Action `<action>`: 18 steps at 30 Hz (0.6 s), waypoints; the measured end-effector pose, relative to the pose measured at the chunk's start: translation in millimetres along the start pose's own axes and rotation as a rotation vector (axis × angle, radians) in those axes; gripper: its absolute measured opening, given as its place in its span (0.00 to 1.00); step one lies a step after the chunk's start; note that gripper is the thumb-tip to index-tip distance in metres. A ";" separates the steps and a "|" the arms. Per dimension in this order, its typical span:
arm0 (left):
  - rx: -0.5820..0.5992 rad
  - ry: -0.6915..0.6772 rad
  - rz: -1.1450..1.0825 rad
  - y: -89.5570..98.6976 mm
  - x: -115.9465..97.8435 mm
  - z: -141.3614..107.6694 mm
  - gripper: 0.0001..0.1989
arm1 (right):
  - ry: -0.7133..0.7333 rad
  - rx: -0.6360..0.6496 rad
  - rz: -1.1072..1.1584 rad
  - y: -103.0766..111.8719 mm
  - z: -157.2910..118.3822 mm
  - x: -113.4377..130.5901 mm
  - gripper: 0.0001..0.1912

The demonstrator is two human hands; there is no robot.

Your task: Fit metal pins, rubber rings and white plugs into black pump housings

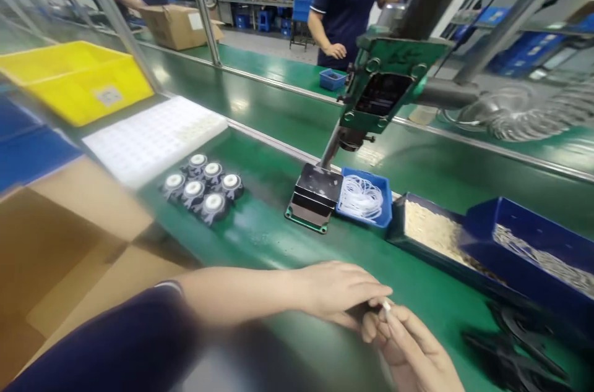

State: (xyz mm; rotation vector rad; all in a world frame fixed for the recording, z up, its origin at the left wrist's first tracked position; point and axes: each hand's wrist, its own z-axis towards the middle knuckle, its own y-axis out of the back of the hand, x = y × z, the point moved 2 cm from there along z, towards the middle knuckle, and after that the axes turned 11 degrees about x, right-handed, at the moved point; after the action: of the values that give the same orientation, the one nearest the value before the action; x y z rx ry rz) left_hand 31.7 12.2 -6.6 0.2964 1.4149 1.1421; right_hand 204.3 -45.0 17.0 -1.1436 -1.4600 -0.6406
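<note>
My left hand (pixel 336 292) and my right hand (pixel 411 349) meet low in the view over the green table (pixel 260 237). Their fingertips pinch a small white part (pixel 386 305) between them; which hand bears it more I cannot tell. Behind the hands stands a small press (pixel 371 95) with a dark base block (pixel 313 197). A blue tray of white rings (pixel 364 197) sits right beside that block. Several black round parts with white centres (pixel 204 187) are grouped on the table to the left.
A white grid tray (pixel 153 138) and a yellow bin (pixel 74 80) lie at the left, cardboard (pixel 69 237) below them. Blue bins of small pale parts (pixel 524 250) stand at the right, black parts (pixel 515 349) near the corner. A person in dark blue (pixel 348 2) stands beyond the conveyor.
</note>
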 end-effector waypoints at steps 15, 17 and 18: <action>-0.475 0.426 -1.705 22.1 11.1 -2.7 0.33 | 0.175 -0.183 0.038 7.3 65.1 31.7 0.10; -0.527 0.473 -1.821 22.8 8.9 -3.4 0.30 | 0.156 -0.142 0.002 2.5 65.7 21.8 0.10; -0.555 0.495 -1.855 23.6 8.4 -4.1 0.28 | 0.157 -0.125 -0.019 0.4 66.4 18.8 0.10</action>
State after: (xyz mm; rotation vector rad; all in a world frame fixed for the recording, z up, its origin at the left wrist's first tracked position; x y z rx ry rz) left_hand 15.8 28.1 5.3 -1.5026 1.0173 -0.0825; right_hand 178.0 18.8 19.2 -1.1495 -1.3139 -0.8258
